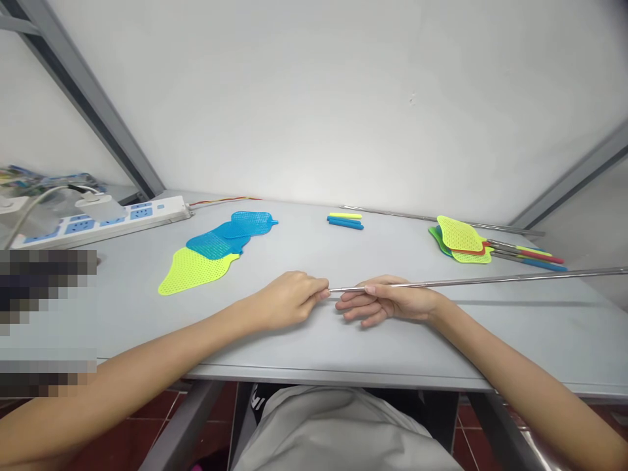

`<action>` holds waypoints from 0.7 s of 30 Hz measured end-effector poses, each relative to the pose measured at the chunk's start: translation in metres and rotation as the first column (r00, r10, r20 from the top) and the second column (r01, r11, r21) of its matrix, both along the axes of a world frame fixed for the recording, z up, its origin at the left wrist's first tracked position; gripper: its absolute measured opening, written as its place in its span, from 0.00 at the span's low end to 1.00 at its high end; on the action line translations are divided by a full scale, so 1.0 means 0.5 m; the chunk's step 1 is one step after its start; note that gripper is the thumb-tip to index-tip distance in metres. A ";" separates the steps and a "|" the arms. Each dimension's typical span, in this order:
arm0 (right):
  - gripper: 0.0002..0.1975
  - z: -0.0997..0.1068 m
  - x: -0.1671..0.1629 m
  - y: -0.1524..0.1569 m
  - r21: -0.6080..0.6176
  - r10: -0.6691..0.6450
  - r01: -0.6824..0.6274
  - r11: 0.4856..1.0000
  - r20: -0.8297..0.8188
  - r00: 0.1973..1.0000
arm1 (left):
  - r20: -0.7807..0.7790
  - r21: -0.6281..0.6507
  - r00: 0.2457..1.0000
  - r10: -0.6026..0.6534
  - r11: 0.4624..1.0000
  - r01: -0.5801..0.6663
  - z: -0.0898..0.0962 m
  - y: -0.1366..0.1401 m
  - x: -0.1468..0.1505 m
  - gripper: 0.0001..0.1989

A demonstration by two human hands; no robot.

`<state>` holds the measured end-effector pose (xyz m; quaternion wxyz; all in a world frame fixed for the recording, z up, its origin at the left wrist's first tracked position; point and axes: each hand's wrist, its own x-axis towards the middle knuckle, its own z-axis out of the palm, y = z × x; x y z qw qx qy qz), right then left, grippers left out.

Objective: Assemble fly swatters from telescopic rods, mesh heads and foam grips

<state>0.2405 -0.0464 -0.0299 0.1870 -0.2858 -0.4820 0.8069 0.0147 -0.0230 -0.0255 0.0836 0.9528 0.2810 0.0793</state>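
A thin telescopic metal rod [471, 282], pulled out long, runs from between my hands to the right edge of the head view. At its thin left end, my left hand [297, 297] is closed in a pinch on the tip. My right hand [385, 301] lies palm up under the rod, its thumb pressing it against the fingers. Left of my hands are loose fly swatter heads: a yellow-green one [191, 271], a blue one [216, 242] and another blue one [252, 223]. Behind my hands lie a yellow sleeve [346, 215] and blue sleeves [345, 223].
At the right lies a pile of fly swatters [461, 240] with metal shafts and coloured handles [542, 260]. Another metal rod [392, 212] lies along the wall. A power strip [118, 222] with plugs stands at the left, with thin wires [226, 199] behind it. The table's front edge [333, 376] is near me.
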 end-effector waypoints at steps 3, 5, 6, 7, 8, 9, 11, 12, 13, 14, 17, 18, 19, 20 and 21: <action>0.17 -0.001 -0.002 -0.001 0.003 0.011 -0.011 1.000 -0.004 1.000 | -0.012 0.012 1.000 0.006 1.000 -0.006 0.002 -0.004 0.003 0.11; 0.17 -0.001 -0.004 -0.001 0.004 0.020 -0.020 1.000 -0.002 1.000 | -0.017 0.014 1.000 0.012 1.000 -0.011 0.003 -0.006 0.005 0.12; 0.17 -0.001 -0.004 -0.001 0.005 0.025 -0.025 1.000 -0.002 1.000 | -0.019 0.012 1.000 0.012 1.000 -0.012 0.003 -0.007 0.006 0.12; 0.17 -0.001 -0.005 -0.001 0.006 0.031 -0.031 1.000 -0.001 1.000 | -0.020 0.009 1.000 0.010 1.000 -0.010 0.003 -0.007 0.006 0.12; 0.17 -0.001 -0.005 -0.001 0.007 0.036 -0.036 0.999 -0.002 0.999 | -0.021 0.006 1.000 0.008 1.000 -0.008 0.003 -0.007 0.007 0.13; 0.17 -0.001 -0.005 -0.002 0.007 0.040 -0.040 0.999 -0.002 0.999 | -0.021 0.003 1.000 0.005 1.000 -0.005 0.003 -0.008 0.007 0.13; 0.17 -0.002 -0.005 -0.002 0.006 0.047 -0.047 0.999 -0.002 0.999 | -0.019 -0.004 1.000 0.002 1.000 -0.002 0.003 -0.008 0.007 0.12; 0.17 -0.002 -0.006 -0.001 0.006 0.050 -0.050 0.999 -0.002 0.999 | -0.016 -0.007 1.000 0.003 1.000 -0.003 0.003 -0.008 0.006 0.12; 0.17 -0.003 -0.006 -0.001 0.004 0.054 -0.054 0.999 -0.002 0.999 | -0.013 -0.011 1.000 0.004 1.000 -0.004 0.004 -0.008 0.006 0.12; 0.17 -0.003 -0.007 -0.001 0.003 0.058 -0.058 0.998 -0.003 0.998 | -0.011 -0.017 1.000 0.004 1.000 -0.004 0.004 -0.009 0.006 0.12; 0.17 -0.004 -0.009 -0.001 0.000 0.070 -0.070 0.998 -0.004 0.998 | -0.003 -0.040 1.000 0.001 0.999 -0.001 0.006 -0.009 0.007 0.13; 0.17 -0.003 -0.010 -0.001 -0.001 0.073 -0.073 0.997 -0.004 0.997 | -0.002 -0.048 1.000 -0.002 0.999 0.002 0.006 -0.009 0.007 0.12; 0.17 -0.003 -0.010 -0.001 -0.001 0.075 -0.075 0.997 -0.004 0.997 | 0.000 -0.055 1.000 -0.002 0.998 0.002 0.007 -0.009 0.007 0.12; 0.17 -0.003 -0.010 -0.001 -0.001 0.075 -0.075 0.997 -0.004 0.997 | 0.001 -0.060 1.000 -0.002 0.998 0.002 0.007 -0.009 0.008 0.12; 0.17 -0.002 -0.010 -0.001 -0.001 0.075 -0.075 0.997 -0.003 0.997 | 0.003 -0.064 1.000 -0.002 0.998 0.002 0.007 -0.009 0.008 0.12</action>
